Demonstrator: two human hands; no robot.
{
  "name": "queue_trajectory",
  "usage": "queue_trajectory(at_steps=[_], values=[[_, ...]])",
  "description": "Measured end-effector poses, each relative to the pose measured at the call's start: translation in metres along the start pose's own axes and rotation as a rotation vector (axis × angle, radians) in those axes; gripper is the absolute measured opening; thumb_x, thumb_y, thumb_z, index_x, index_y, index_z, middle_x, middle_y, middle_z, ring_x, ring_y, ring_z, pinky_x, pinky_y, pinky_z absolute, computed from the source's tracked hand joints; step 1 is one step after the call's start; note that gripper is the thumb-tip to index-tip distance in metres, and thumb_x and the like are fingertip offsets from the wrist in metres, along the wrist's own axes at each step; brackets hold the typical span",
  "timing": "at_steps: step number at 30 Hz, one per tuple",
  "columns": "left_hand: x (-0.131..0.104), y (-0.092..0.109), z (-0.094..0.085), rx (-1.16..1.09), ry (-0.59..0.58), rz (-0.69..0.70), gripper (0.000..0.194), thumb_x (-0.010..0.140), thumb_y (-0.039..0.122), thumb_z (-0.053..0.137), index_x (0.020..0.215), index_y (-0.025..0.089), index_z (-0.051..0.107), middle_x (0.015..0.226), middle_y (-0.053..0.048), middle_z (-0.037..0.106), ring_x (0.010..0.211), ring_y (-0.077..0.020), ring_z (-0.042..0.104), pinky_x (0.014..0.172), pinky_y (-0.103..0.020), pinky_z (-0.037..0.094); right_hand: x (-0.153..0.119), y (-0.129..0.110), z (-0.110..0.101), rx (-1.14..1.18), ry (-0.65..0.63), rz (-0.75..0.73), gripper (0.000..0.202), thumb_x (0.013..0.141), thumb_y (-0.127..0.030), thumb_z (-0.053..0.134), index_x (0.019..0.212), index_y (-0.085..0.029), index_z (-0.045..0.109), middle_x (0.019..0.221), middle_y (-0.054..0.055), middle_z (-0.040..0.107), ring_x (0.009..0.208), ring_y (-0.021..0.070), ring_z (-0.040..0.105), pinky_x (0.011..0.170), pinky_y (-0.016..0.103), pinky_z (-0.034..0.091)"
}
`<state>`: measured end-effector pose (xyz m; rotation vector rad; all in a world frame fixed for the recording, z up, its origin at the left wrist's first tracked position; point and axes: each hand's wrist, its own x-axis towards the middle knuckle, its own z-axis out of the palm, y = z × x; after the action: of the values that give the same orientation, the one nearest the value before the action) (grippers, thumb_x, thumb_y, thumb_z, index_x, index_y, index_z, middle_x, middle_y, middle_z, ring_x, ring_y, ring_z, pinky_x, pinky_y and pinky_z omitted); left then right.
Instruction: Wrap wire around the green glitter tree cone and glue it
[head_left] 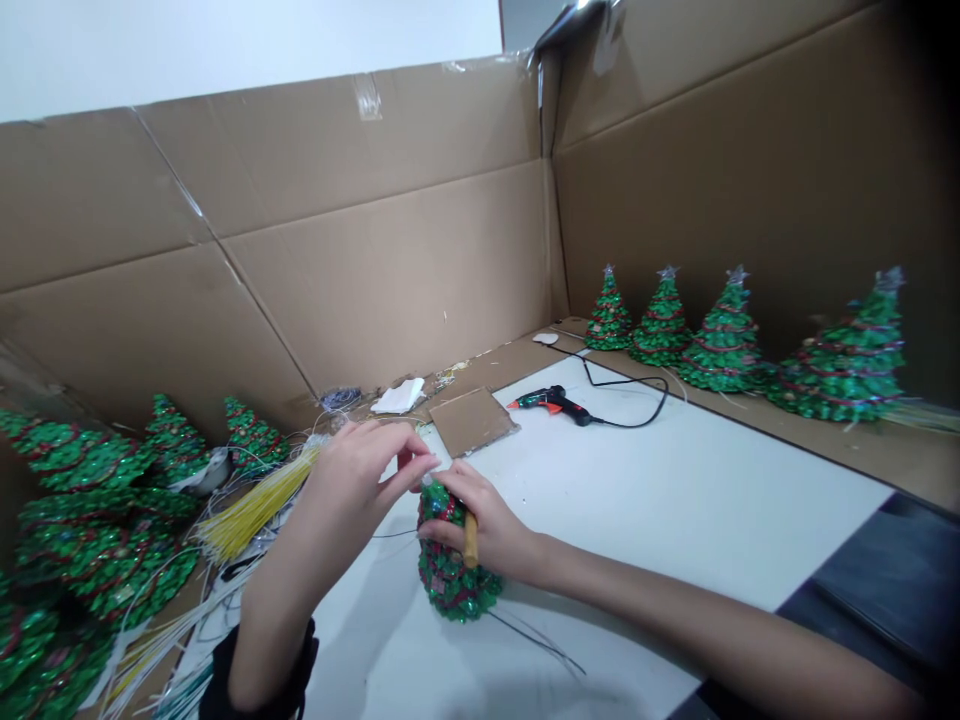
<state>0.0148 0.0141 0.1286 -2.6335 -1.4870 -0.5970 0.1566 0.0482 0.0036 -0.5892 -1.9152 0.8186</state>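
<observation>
A small green beaded Christmas tree [459,592] with red garlands stands, slightly tilted, on the white board in front of me. My right hand [486,515] is wrapped round its upper part from the right. The same hand keeps a wooden handle [470,540] tucked between its fingers; the rest of that tool is hidden. At the treetop, the fingertips of my left hand [375,462] are pinched together beside a small pale piece [427,479], too small to make out. Thin dark wires [540,642] stick out from under the tree's base.
A black glue gun [553,402] with its cable lies behind, next to a cardboard square [474,420]. Finished trees with stars [726,335] line the right side. More trees [97,530], a yellow wire bundle [259,505] and white strands crowd the left. Cardboard walls [390,240] enclose the table.
</observation>
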Motion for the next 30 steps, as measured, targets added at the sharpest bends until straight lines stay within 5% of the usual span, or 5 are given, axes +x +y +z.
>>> queue_trajectory(at_steps=[7, 12, 19, 23, 30], values=[[-0.001, -0.004, 0.001, -0.037, -0.056, -0.033, 0.024, 0.090, 0.041, 0.047, 0.077, 0.023, 0.056, 0.076, 0.003, 0.059, 0.075, -0.0166, 0.049, 0.068, -0.027, 0.034, 0.001, -0.004, 0.001, -0.002, 0.001, 0.027, 0.023, 0.079, -0.036, 0.066, 0.094, -0.020, 0.061, 0.078, 0.002, 0.055, 0.080, 0.0178, 0.045, 0.073, 0.028, 0.041], [-0.002, -0.005, 0.003, -0.032, -0.040, -0.032, 0.025, 0.090, 0.040, 0.048, 0.074, 0.022, 0.055, 0.071, 0.002, 0.057, 0.072, -0.0168, 0.048, 0.066, -0.027, 0.033, -0.001, 0.000, 0.000, 0.044, 0.002, 0.032, 0.033, 0.080, -0.051, 0.058, 0.089, -0.020, 0.063, 0.077, 0.003, 0.056, 0.079, 0.0188, 0.045, 0.073, 0.030, 0.040], [-0.004, -0.010, 0.011, -0.234, 0.003, -0.116, 0.024, 0.087, 0.043, 0.051, 0.076, 0.023, 0.058, 0.074, 0.002, 0.059, 0.072, -0.0159, 0.051, 0.065, -0.026, 0.034, 0.020, -0.012, -0.015, 0.444, 0.126, 0.133, 0.038, 0.091, -0.049, 0.039, 0.096, -0.020, 0.063, 0.089, 0.003, 0.063, 0.087, 0.0174, 0.056, 0.080, 0.031, 0.041], [-0.007, -0.008, 0.027, -0.557, 0.169, -0.283, 0.028, 0.092, 0.041, 0.037, 0.083, 0.022, 0.055, 0.079, 0.001, 0.058, 0.075, -0.0154, 0.051, 0.068, -0.026, 0.037, 0.036, -0.031, -0.014, 0.523, 0.157, 0.183, 0.030, 0.086, -0.047, 0.047, 0.089, -0.019, 0.060, 0.082, 0.001, 0.062, 0.079, 0.0149, 0.056, 0.074, 0.027, 0.042], [-0.016, 0.007, 0.060, -0.965, 0.370, -0.516, 0.018, 0.083, 0.036, 0.042, 0.077, 0.020, 0.047, 0.057, 0.006, 0.037, 0.053, -0.0116, 0.037, 0.052, -0.023, 0.031, 0.034, -0.031, 0.005, 0.607, 0.155, 0.191, 0.032, 0.083, -0.052, 0.049, 0.079, -0.020, 0.049, 0.062, -0.004, 0.053, 0.057, 0.0124, 0.053, 0.058, 0.025, 0.043]])
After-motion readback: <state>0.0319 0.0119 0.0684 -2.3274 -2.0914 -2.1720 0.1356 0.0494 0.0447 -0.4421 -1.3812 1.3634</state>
